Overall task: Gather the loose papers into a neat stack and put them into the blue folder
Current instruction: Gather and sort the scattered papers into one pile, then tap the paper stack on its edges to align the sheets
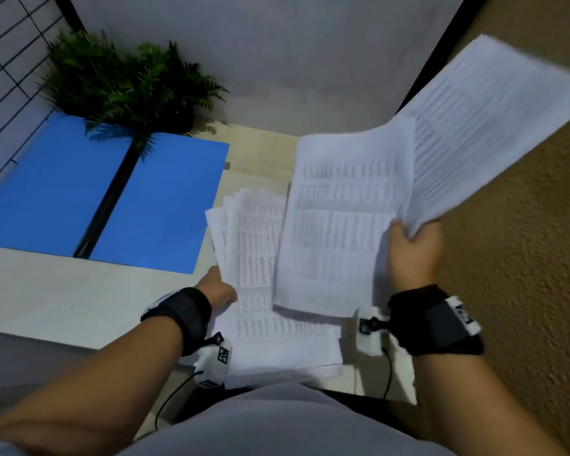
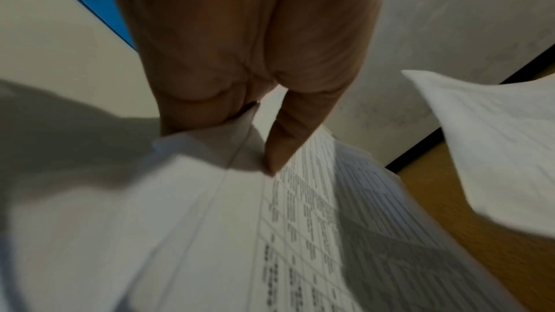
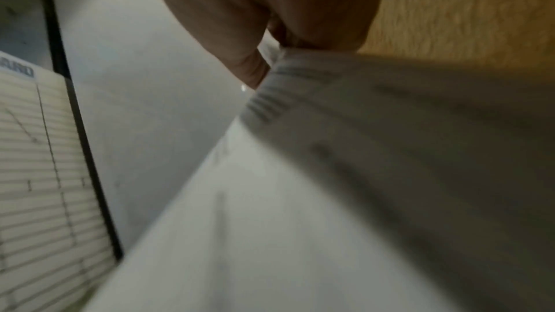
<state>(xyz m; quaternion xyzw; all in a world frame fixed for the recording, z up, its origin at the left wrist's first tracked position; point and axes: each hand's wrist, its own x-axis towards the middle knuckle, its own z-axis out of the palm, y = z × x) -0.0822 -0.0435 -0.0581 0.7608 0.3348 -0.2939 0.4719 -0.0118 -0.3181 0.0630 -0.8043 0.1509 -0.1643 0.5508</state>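
Note:
The blue folder [image 1: 112,192] lies open and flat on the desk's left side, with a black spine down its middle. A fanned pile of printed papers [image 1: 260,258] rests on the desk to its right. My left hand [image 1: 222,284] grips the pile's left edge; in the left wrist view the thumb [image 2: 288,139] lies on top of the papers [image 2: 300,234] and the fingers go underneath. My right hand [image 1: 408,232] pinches several lifted sheets [image 1: 343,225] by a lower corner, held above the pile and fanned up to the right. In the right wrist view, the right hand [image 3: 279,56] pinches these blurred sheets [image 3: 330,174].
A potted fern [image 1: 129,83] stands at the back and overhangs the folder's far edge. A wire grid panel [image 1: 7,60] is at the far left. The pale desk [image 1: 63,301] ends just right of the pile, beside a brown textured surface [image 1: 524,291].

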